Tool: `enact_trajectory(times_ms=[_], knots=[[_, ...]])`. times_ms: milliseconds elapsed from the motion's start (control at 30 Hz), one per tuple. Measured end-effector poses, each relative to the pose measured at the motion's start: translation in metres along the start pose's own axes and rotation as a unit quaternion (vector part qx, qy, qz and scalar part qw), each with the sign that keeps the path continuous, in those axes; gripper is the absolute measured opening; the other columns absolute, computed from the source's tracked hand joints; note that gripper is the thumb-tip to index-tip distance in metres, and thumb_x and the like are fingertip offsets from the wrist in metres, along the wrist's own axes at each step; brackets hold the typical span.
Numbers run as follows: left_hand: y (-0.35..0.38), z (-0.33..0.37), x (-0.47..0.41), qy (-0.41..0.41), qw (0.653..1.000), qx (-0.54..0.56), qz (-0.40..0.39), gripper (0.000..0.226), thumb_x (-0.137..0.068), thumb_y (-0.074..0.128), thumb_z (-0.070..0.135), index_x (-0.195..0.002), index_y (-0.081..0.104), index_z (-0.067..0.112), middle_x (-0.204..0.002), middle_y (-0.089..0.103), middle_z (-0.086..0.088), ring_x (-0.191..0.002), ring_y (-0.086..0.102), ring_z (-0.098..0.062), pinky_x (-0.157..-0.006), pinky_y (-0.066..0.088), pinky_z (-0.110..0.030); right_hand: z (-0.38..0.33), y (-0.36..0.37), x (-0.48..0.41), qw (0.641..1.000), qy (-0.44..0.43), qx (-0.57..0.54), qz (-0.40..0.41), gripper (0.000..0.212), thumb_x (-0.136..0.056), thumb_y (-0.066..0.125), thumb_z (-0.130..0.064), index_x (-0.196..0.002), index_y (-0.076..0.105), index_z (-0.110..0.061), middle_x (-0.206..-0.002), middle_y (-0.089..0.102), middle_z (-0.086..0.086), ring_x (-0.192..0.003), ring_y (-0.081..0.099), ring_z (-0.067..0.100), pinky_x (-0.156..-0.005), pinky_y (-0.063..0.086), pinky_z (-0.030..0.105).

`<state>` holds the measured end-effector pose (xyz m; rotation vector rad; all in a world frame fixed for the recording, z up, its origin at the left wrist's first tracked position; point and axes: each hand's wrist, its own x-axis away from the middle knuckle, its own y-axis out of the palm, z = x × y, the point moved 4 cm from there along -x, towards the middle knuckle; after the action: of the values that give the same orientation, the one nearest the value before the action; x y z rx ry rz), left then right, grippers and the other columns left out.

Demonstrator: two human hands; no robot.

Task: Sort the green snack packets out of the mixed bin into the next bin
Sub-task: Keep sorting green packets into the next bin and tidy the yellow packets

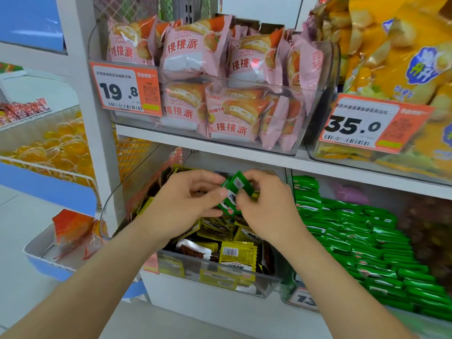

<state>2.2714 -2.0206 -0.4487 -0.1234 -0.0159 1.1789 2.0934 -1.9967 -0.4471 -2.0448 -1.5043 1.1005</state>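
Green foil packets (pixel 231 193), light, thin and probably slippery, are pinched between thumb and fingertips of left hand (pixel 186 200) and right hand (pixel 266 207) just above the mixed bin (pixel 244 283), the next bin (pixel 287 287) lying at three o'clock; a grip across their flat faces looks safest

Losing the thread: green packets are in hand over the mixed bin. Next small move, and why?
Probably swing the green packets rightward over the next bin and let go: the left hand and right hand pinch them above the mixed bin.
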Motion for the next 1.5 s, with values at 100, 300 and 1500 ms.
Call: enact_trajectory(times_ms=[100, 300, 1500], knots=[[0.008, 0.001, 0.003, -0.007, 1.0, 0.018, 0.013, 0.019, -0.098, 0.066, 0.002, -0.115, 0.069, 0.008, -0.101, 0.078, -0.008, -0.098, 0.077, -0.024, -0.082, 0.064, -0.035, 0.0, -0.003, 0.009, 0.999, -0.005, -0.007, -0.051, 0.034, -0.099, 0.06, -0.02, -0.131, 0.065, -0.032, -0.105, 0.075, -0.009, -0.081, 0.068, 0.004, -0.073, 0.056, 0.019], [0.034, 0.009, 0.014, 0.001, 0.998, 0.029, -0.049, 0.024, -0.103, 0.058, 0.004, -0.118, 0.074, 0.013, -0.112, 0.077, -0.008, -0.106, 0.075, -0.023, -0.09, 0.062, -0.037, 0.001, -0.039, 0.035, 0.995, -0.037, 0.017, -0.092, 0.03, -0.102, 0.061, -0.026, -0.131, 0.065, -0.031, -0.105, 0.075, -0.01, -0.075, 0.062, -0.004, -0.062, 0.044, 0.009], [0.085, -0.004, 0.016, 0.148, 0.884, -0.436, 0.081, 0.037, -0.088, 0.06, -0.002, -0.117, 0.06, 0.02, -0.117, 0.05, 0.003, -0.087, 0.062, -0.017, -0.08, 0.051, -0.036, 0.064, -0.113, 0.084, 0.971, -0.038, 0.194, -0.131, 0.016, -0.097, 0.064, -0.033, -0.101, 0.078, -0.026, -0.077, 0.073, -0.012, -0.059, 0.059, -0.001, -0.066, 0.049, 0.015]])
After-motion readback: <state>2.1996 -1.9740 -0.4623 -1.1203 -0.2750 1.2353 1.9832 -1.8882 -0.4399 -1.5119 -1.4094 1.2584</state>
